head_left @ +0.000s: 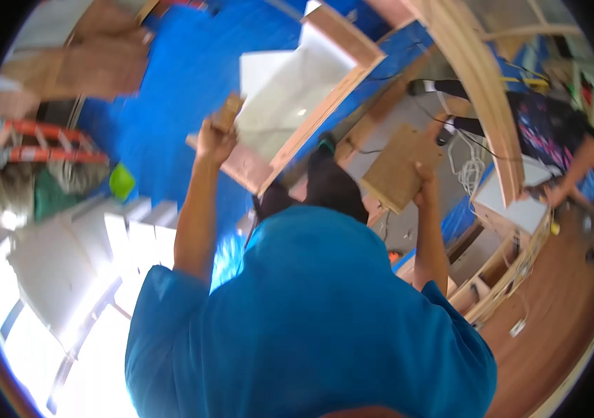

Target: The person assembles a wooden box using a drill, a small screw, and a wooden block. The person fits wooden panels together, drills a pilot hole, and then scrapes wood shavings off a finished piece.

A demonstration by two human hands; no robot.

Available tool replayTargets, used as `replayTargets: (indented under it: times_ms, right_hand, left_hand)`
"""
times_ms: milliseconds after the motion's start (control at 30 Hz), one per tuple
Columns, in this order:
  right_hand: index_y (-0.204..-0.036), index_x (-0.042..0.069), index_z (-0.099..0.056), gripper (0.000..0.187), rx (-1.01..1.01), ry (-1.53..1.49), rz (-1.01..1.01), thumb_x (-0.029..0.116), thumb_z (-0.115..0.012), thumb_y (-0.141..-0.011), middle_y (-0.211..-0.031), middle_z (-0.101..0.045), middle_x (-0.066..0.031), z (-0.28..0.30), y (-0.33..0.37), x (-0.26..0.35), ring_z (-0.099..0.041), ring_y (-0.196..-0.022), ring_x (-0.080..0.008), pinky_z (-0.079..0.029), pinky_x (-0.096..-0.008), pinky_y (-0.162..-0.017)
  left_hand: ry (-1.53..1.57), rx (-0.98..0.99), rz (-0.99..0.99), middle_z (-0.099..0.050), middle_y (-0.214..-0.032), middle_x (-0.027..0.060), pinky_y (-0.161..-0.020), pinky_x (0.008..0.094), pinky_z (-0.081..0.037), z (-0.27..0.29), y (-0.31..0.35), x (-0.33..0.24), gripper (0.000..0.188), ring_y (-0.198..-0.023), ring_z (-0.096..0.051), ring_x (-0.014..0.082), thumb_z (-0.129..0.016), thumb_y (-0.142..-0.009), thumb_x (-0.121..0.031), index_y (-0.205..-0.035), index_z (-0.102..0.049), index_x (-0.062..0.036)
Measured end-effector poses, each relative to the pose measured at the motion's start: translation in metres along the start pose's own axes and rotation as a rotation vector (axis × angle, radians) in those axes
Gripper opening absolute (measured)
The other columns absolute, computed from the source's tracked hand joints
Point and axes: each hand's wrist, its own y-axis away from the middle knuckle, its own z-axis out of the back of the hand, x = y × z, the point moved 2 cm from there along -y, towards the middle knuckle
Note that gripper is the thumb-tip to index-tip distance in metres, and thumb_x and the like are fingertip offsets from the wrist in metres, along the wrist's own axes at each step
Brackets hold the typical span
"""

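Note:
My left hand (215,141) is raised on the left, closed around a small wood block (230,110) that sticks up past the fingers. On the right, my right hand (424,180) grips the edge of a flat rectangular wooden board (396,166), with the thumb on its face. Between the two hands stands a wood-framed box (323,118) with a pale inner panel. My left forearm is close to its near corner. Some motion blur softens both pieces.
A blue tarp (171,63) covers much of the floor. An orange ladder (39,143) lies at the left. A long timber beam (482,76) crosses the upper right. Beyond it, a co-worker (548,125) bends over a white-topped box (520,191). A coiled white cable (468,164) lies nearby.

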Motion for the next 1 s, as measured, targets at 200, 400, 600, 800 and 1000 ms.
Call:
replayTargets:
  times_ms: [200,400,600,800,1000]
  right_hand:
    - [-0.138,-0.004,-0.052,0.049,-0.093,-0.013,0.015,0.013,-0.068,-0.096,-0.128,-0.065,-0.0165,0.019,-0.007,0.008,-0.068,-0.113,-0.0283,-0.057,-0.0439,-0.098]
    - [-0.119,0.0,-0.066,0.031,-0.249,0.124,-0.061,0.011,-0.074,-0.091,-0.105,-0.07,-0.0121,0.075,0.01,-0.062,-0.069,-0.093,-0.0241,-0.058,-0.0426,-0.085]
    - [-0.121,-0.002,-0.067,0.037,-0.55,-0.17,0.282,0.004,-0.074,-0.086,-0.111,-0.072,-0.0101,0.019,0.157,-0.114,-0.068,-0.098,-0.0216,-0.052,-0.036,-0.092]
    - [-0.123,-0.001,-0.066,0.037,-0.883,-0.469,0.384,0.001,-0.072,-0.086,-0.111,-0.072,-0.0126,0.036,0.286,-0.222,-0.07,-0.097,-0.0234,-0.056,-0.0399,-0.088]
    - [-0.118,-0.001,-0.066,0.033,-1.251,-0.665,0.343,0.002,-0.073,-0.086,-0.098,-0.071,-0.0126,0.078,0.409,-0.345,-0.069,-0.08,-0.0226,-0.058,-0.039,-0.068]
  left_hand:
    - [-0.214,0.201,-0.035,-0.064,-0.087,0.008,-0.052,0.0265,-0.039,-0.104,-0.006,0.023,0.041,-0.063,-0.054,0.0154,-0.06,-0.099,-0.042,-0.121,-0.06,-0.0082]
    - [-1.118,0.161,-0.153,-0.068,-0.085,0.0058,-0.057,0.0295,-0.048,-0.083,0.003,0.071,0.046,-0.069,-0.061,0.0135,-0.065,-0.1,-0.037,-0.127,-0.06,-0.0008]
    - [-1.198,0.269,0.301,-0.066,-0.074,0.0096,-0.041,0.0258,-0.044,0.014,0.023,0.112,0.067,-0.048,-0.057,0.0142,-0.072,-0.096,-0.031,-0.149,-0.043,-0.0008]
    - [-1.387,0.47,0.544,-0.061,-0.064,0.0059,-0.035,0.022,-0.037,0.018,0.038,0.149,0.038,-0.046,-0.055,0.0103,-0.072,-0.096,-0.036,-0.102,-0.066,0.0013]
    - [-1.535,0.45,0.64,-0.06,-0.06,0.007,-0.033,0.0245,-0.031,0.028,0.028,0.169,0.045,-0.039,-0.047,0.0128,-0.06,-0.101,-0.04,-0.073,-0.061,-0.0043]
